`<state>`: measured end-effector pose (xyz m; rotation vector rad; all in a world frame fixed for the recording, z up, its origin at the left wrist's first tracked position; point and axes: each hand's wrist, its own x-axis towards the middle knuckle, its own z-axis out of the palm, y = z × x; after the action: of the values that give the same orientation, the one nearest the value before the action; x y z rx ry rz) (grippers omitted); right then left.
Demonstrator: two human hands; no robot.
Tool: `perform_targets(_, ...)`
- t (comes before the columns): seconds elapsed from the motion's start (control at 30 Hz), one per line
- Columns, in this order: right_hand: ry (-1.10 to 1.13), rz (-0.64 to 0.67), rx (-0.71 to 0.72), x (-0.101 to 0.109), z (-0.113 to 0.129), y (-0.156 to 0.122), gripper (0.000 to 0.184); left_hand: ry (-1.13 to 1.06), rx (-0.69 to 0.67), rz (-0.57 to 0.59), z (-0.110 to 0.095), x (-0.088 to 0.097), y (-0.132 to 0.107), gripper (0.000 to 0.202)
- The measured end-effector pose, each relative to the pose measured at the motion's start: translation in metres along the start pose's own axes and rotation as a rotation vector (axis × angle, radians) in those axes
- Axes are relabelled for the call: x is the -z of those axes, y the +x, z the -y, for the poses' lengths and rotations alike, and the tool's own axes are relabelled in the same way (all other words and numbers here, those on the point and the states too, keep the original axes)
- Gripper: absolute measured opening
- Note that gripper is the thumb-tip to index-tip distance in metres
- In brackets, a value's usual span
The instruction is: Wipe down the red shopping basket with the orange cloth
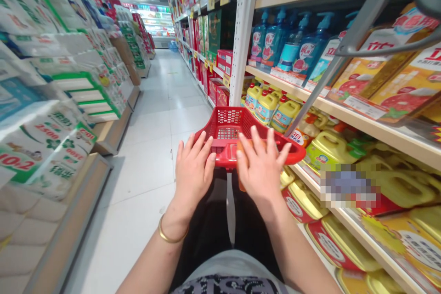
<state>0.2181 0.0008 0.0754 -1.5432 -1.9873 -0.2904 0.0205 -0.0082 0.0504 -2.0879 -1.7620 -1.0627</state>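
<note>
A red plastic shopping basket (229, 126) is right in front of me, in a supermarket aisle. My left hand (193, 170) rests on its near rim with the fingers stretched forward and slightly apart; a gold bangle sits on that wrist. My right hand (261, 165) lies flat on the near rim beside it, fingers spread, over an orange object (241, 154) that is mostly hidden under the palm. Neither hand is wrapped round anything I can see.
Shelves on the right (344, 115) carry blue pump bottles, yellow jugs and boxed goods close to the basket. Stacked tissue packs (51, 101) line the left side. The white tiled aisle floor (161, 101) runs ahead between them. A grey metal frame (347, 50) crosses the upper right.
</note>
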Motion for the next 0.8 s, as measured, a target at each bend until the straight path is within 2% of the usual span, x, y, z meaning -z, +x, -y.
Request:
perform_targets(0.07,0.042,0.017,0.124,-0.002,0.021,0.001,0.048,0.008,-0.007,0.011,0.001,0.001,0.000,0.051)
perform_targets(0.13,0.068,0.025,0.163,-0.001,0.023,-0.001,0.048,0.016,-0.011,0.023,0.000,0.002,0.000,0.052)
perform_targets(0.2,0.065,0.028,0.104,0.003,0.005,-0.004,0.048,0.016,-0.007,0.034,0.000,0.002,-0.001,0.055)
perform_targets(0.33,0.016,-0.021,-0.132,0.010,-0.048,-0.012,0.047,-0.016,0.000,0.031,-0.001,0.001,-0.001,0.063)
perform_targets(0.4,0.006,-0.053,-0.196,0.011,-0.057,-0.012,0.047,-0.029,0.005,0.017,-0.001,0.000,-0.001,0.064)
perform_targets(0.5,0.033,-0.084,-0.157,0.006,-0.037,-0.008,0.046,-0.025,0.012,-0.007,0.000,-0.002,-0.002,0.061)
perform_targets(0.6,0.078,-0.074,0.035,0.000,0.005,-0.003,0.043,-0.007,-0.001,-0.010,0.001,-0.002,-0.002,0.058)
perform_targets(0.67,0.101,-0.052,0.146,0.000,0.023,-0.002,0.043,0.006,-0.011,-0.003,0.001,-0.001,-0.001,0.056)
perform_targets(0.73,0.110,-0.041,0.174,0.001,0.022,-0.001,0.043,0.019,-0.015,0.003,0.002,0.000,-0.002,0.055)
perform_targets(0.8,0.098,-0.050,0.110,0.003,0.001,0.000,0.043,0.027,-0.016,0.008,0.002,0.000,-0.002,0.055)
